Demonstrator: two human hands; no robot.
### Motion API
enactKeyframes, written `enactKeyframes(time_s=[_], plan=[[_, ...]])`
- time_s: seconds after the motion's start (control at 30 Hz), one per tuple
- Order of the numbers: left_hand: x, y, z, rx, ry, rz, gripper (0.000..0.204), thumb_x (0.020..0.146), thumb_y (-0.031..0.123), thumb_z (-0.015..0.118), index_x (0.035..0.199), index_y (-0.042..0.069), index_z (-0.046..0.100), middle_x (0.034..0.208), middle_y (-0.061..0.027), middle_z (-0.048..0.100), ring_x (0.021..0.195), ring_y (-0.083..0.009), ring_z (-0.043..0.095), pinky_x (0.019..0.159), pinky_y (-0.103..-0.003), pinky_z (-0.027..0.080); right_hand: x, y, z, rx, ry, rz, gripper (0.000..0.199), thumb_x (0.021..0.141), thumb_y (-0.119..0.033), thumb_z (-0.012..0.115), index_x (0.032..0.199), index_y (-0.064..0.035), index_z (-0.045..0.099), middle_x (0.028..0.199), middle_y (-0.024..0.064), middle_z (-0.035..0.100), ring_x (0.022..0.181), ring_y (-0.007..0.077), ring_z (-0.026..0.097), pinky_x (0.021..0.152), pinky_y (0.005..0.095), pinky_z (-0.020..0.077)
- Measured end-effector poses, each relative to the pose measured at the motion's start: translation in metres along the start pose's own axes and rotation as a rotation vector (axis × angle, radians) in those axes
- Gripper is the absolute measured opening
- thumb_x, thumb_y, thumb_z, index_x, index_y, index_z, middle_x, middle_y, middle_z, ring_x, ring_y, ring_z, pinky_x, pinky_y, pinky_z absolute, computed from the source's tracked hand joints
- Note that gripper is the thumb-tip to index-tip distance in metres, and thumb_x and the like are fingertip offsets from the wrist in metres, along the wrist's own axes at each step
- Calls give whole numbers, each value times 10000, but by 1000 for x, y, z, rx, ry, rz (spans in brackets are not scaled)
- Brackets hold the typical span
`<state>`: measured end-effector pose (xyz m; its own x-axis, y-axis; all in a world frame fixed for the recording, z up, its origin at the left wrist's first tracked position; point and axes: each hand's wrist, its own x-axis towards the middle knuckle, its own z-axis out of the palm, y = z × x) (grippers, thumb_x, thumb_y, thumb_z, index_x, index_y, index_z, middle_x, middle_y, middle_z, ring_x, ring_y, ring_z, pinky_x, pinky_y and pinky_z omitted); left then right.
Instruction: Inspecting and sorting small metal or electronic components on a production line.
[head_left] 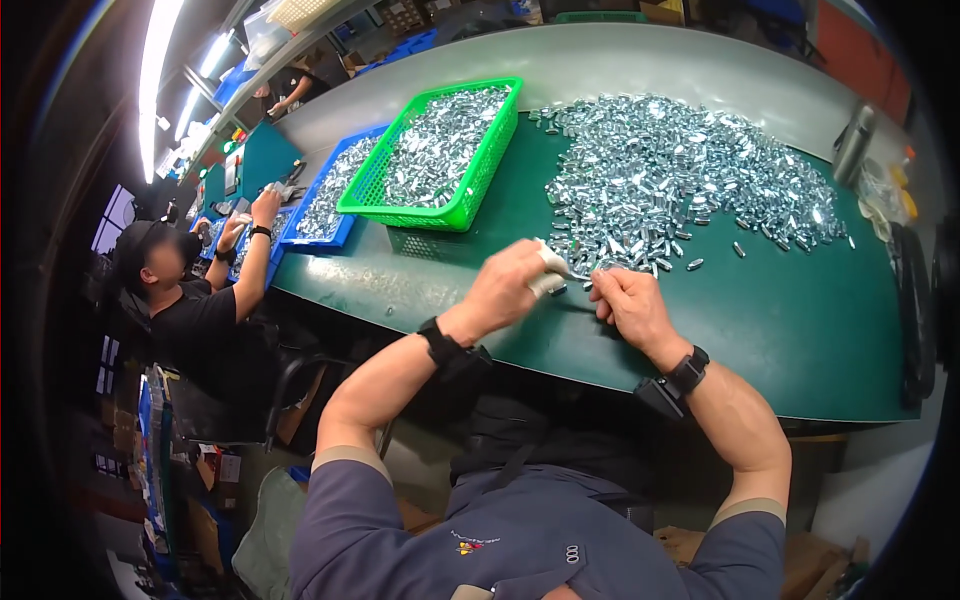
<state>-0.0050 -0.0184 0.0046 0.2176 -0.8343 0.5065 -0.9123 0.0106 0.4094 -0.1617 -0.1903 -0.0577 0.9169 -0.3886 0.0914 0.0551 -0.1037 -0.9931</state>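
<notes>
My left hand (508, 288), with white coverings on some fingertips, is closed in a pinch at the near edge of a heap of small shiny metal parts (650, 165). From its fingertips a small silvery metal part (577, 276) reaches toward my right hand (634, 308). The right fingers are curled and pressed together close beside it; what lies between them is too small to make out. Both hands are just above the green tabletop (800, 340). A few loose metal parts lie around the fingertips.
A green plastic basket (512, 125) full of similar parts rests partly over a blue tray (300, 238) of them. At the right stand a metal flask (853, 145) and a plastic bag (880, 190). A co-worker (190, 300) sits at the left, hands raised over the bench.
</notes>
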Motion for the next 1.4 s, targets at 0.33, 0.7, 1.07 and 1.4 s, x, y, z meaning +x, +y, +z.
enactKeyframes(time_s=[0.33, 0.7, 1.07, 1.4], plan=[[19, -56, -74, 516, 245, -63, 179, 869, 135, 783, 1025, 76, 719, 1011, -118, 686, 970, -333, 655, 846, -437, 537, 4, -7, -6, 99, 142, 7, 424, 1078, -324, 578, 800, -25, 689, 639, -11, 613, 549, 56, 520, 517, 225, 419], [-31, -40, 6, 150, -24, -269, 120, 893, 98, 770, 996, 51, 728, 947, -86, 656, 859, -273, 658, 751, -374, 538, 3, 0, 1, -84, 44, 12, 303, 1042, -259, 620, 902, -4, 704, 698, 8, 661, 585, 68, 566, 549, 250, 463], [-26, -7, 7, -19, -50, -241, 140, 903, 44, 757, 1037, 31, 719, 968, -92, 671, 839, -231, 670, 759, -335, 543, 5, 2, -2, -84, 74, -31, 323, 1019, -268, 609, 849, -9, 699, 656, 38, 662, 565, 104, 578, 545, 301, 458], [-21, 9, 21, -175, 22, -201, 137, 886, 50, 769, 1015, 54, 725, 929, -91, 669, 825, -269, 659, 710, -368, 534, 0, -6, 2, 21, -121, 121, 420, 1060, -335, 587, 831, -5, 709, 657, 30, 667, 534, 94, 575, 509, 267, 459]])
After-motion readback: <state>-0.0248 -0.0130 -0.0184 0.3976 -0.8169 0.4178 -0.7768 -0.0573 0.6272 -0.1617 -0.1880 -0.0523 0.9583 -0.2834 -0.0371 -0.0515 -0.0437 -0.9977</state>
